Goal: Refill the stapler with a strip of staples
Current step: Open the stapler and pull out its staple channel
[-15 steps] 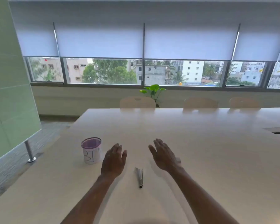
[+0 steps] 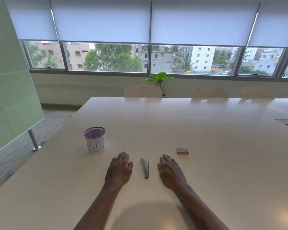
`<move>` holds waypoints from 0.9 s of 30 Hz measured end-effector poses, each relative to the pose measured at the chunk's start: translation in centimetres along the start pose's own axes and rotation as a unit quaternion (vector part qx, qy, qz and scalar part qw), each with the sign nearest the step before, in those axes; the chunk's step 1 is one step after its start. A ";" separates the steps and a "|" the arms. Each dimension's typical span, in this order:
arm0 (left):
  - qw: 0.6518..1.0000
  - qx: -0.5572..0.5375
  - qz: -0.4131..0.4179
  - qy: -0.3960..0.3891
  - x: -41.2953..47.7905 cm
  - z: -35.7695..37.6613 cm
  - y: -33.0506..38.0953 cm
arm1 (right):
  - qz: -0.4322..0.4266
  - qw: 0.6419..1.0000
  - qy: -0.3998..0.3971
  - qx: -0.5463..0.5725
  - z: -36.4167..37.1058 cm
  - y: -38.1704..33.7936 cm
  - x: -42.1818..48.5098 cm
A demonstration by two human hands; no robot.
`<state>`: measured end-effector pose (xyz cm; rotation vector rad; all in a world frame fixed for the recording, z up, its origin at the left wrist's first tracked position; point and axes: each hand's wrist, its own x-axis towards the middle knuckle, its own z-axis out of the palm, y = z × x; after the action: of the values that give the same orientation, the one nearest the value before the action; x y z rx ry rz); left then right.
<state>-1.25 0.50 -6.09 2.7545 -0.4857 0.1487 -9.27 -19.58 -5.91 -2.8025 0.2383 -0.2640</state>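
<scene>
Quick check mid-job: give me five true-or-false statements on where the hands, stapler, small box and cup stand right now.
1. Both hands lie flat on the table. True.
2. The right hand holds the stapler. False: it lies untouched between the hands.
3. The small red box sits beyond the right hand. True.
4. The cup is tipped over. False: upright.
5. The left hand touches the cup. False: apart.

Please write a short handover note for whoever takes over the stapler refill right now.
Hands: left hand and right hand lie flat on the table, open, holding nothing.
Things: stapler lies between them, touched by neither; small staple box sits beyond the right hand; mesh cup far left.
Done: nothing visible.
Left: open stapler, take a strip from the box, load, close.
</scene>
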 end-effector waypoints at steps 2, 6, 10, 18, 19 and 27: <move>1.000 -0.004 0.001 0.009 -0.1 0.1 -0.1 | 0.001 1.000 0.002 0.000 0.1 0.0 0.0; 1.000 -0.022 0.009 0.018 0.0 0.1 -0.2 | 0.000 1.000 -0.006 0.004 -0.1 0.0 -0.1; 0.998 -0.039 0.013 0.048 -0.2 -0.1 -0.1 | 0.009 0.998 0.051 0.040 -0.7 -0.8 -0.6; 0.990 -0.113 0.012 0.088 -1.2 -0.6 3.9 | 0.021 0.997 0.060 0.052 -1.0 -5.7 -1.5; 0.990 -0.116 0.010 0.075 -1.4 -0.4 4.4 | 0.021 0.996 0.060 0.065 -0.9 -6.0 -1.5; 0.962 -0.260 -0.042 0.076 -1.3 0.2 4.9 | 0.062 0.965 0.051 0.249 -0.5 -5.8 -1.3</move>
<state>-4.16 -3.53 -4.92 2.2227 -0.3112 0.1810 -9.86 -14.00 -3.76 -2.2694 0.3190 -0.3791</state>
